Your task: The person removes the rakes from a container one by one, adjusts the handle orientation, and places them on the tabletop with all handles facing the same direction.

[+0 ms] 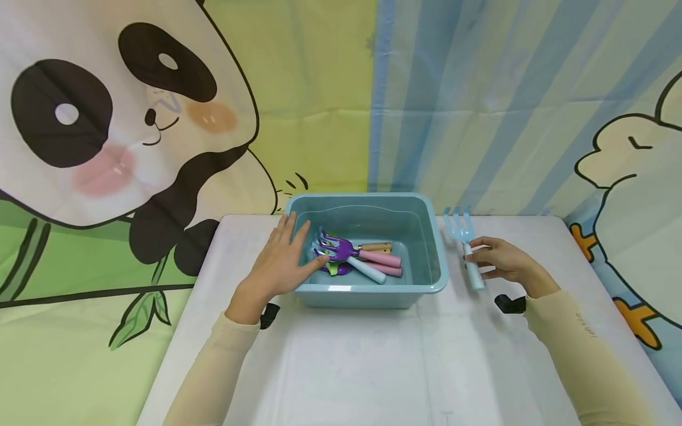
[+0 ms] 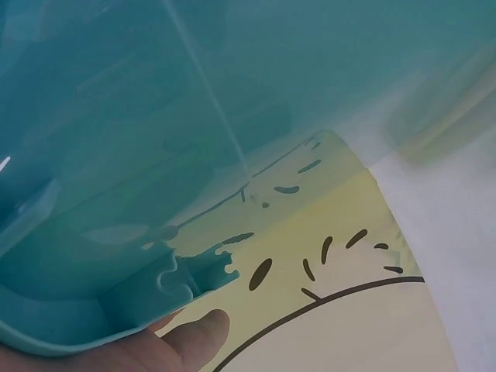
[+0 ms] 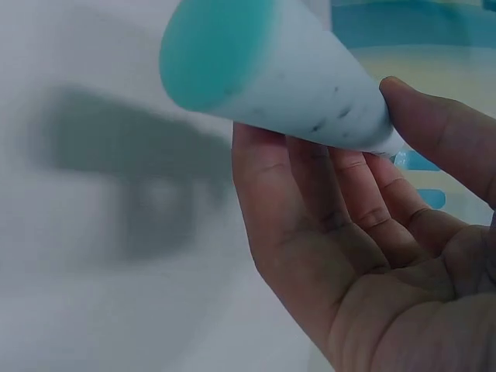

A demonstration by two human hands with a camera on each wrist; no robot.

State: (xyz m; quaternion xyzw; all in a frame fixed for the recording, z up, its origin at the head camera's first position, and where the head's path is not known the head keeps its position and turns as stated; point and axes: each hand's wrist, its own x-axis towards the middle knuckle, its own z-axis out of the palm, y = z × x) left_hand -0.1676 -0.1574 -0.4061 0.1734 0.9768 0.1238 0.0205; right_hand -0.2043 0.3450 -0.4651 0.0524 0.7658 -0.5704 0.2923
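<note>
A light blue toy garden fork (image 1: 473, 265) is held upright-tilted in my right hand (image 1: 498, 263), tines pointing away, to the right of the bin. In the right wrist view, thumb and fingers pinch its pale handle (image 3: 287, 85) from opposite sides. My left hand (image 1: 279, 260) rests at the left rim of a blue-green plastic bin (image 1: 367, 289), fingers fairly straight and thumb over the inside. From the left wrist view, a fingertip (image 2: 203, 335) shows outside the bin wall. Inside the bin lie a purple hand rake (image 1: 341, 249) with a pink handle and several other handled tools, partly overlapping.
The bin stands on a white-covered table (image 1: 362, 367), close to its back edge. Behind hangs a cloth backdrop with a printed panda (image 1: 133, 118) and blue stripes. Black wrist camera mounts (image 1: 510, 304) sit at both wrists.
</note>
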